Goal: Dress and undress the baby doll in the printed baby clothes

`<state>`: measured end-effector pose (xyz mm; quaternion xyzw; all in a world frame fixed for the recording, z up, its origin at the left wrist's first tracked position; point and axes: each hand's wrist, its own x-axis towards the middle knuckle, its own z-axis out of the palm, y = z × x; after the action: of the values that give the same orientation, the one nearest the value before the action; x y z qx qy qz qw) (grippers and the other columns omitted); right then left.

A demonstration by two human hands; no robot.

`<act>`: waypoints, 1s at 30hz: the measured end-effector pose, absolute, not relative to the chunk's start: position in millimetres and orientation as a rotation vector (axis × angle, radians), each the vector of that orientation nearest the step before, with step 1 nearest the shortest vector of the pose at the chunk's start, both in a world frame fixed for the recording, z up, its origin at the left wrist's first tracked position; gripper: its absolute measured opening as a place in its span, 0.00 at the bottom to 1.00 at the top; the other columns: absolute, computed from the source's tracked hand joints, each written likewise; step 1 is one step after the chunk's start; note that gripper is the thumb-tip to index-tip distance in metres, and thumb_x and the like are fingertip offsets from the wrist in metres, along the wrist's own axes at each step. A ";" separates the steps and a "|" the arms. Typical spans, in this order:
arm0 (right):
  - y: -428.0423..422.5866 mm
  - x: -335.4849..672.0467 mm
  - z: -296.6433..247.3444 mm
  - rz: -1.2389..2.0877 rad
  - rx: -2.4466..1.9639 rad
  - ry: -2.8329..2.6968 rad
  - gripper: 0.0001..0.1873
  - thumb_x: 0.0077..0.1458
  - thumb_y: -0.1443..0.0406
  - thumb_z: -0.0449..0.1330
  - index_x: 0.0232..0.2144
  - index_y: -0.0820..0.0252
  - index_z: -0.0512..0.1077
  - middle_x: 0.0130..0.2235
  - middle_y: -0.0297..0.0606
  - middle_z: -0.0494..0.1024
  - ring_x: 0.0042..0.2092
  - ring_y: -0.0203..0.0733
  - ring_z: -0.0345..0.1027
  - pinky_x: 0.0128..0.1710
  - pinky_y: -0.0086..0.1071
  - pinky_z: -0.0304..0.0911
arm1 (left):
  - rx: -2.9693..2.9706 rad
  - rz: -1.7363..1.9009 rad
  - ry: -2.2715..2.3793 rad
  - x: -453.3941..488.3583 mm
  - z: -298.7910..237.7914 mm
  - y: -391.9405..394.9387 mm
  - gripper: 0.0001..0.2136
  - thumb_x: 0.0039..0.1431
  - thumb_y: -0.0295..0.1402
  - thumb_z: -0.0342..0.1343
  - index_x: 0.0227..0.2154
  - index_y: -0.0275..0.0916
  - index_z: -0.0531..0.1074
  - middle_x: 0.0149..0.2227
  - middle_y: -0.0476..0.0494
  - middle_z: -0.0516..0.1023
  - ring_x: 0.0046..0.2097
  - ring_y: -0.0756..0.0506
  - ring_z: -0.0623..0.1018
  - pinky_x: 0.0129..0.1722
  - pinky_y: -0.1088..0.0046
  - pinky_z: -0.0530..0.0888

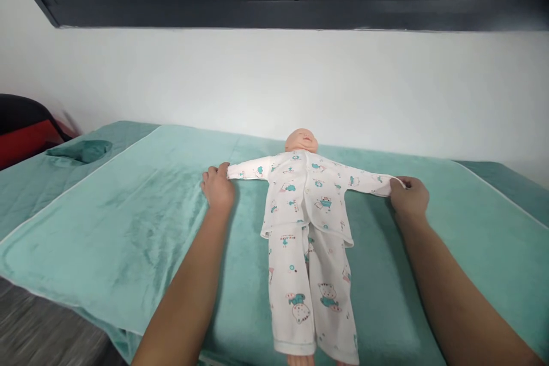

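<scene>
A baby doll [301, 140] lies on its back with its head toward the wall. It wears a white printed top [295, 194] and matching trousers [292, 297], and its feet show at the bottom edge. Both sleeves are stretched out sideways. At the left sleeve's cuff, my left hand [218, 186] is closed with the fingers gripping the end. My right hand [409, 197] pinches the cuff of the other sleeve, pulled out taut. Whether the doll's own hands are inside the cuffs is hidden.
A teal padded bed cover [141, 240] lies under the doll, with a face hole [81, 150] at the far left. Behind stands a white wall [180, 80] below a dark window frame [171, 11]. A red and black object [26, 131] sits at the left edge.
</scene>
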<state>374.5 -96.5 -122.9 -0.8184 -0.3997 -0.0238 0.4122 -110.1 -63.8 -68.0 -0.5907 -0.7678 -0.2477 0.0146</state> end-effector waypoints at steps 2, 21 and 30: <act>-95.9 374.2 -123.9 -0.073 -2.046 -0.998 0.22 0.54 0.58 0.53 0.42 0.69 0.76 0.41 0.54 0.78 0.40 0.50 0.68 0.41 0.41 0.61 | -1.838 -0.758 -2.424 -110.9 -69.0 -63.7 0.23 0.62 0.24 0.43 0.54 0.49 0.72 0.48 0.35 0.72 0.52 0.33 0.69 0.48 0.56 0.66; -149.6 269.6 -121.8 -0.189 -2.043 -1.635 0.36 0.65 0.53 0.45 0.64 0.77 0.56 0.67 0.64 0.55 0.68 0.63 0.48 0.65 0.52 0.48 | -2.058 -0.612 -2.180 -84.8 -88.8 -146.4 0.26 0.66 0.31 0.39 0.66 0.32 0.56 0.70 0.36 0.51 0.70 0.37 0.54 0.67 0.50 0.54; -225.5 216.2 -108.1 0.143 -1.730 -1.723 0.17 0.62 0.62 0.48 0.49 0.59 0.69 0.50 0.47 0.75 0.50 0.49 0.69 0.50 0.42 0.64 | -2.641 -0.938 -1.672 -77.1 -91.7 -209.4 0.18 0.57 0.23 0.48 0.48 0.43 0.72 0.47 0.45 0.79 0.49 0.42 0.75 0.56 0.61 0.66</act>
<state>216.2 -225.5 -108.1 -0.6650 -0.6621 0.0548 0.3411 -77.1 -209.4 -91.7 -0.8078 -0.5114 -0.2868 -0.0609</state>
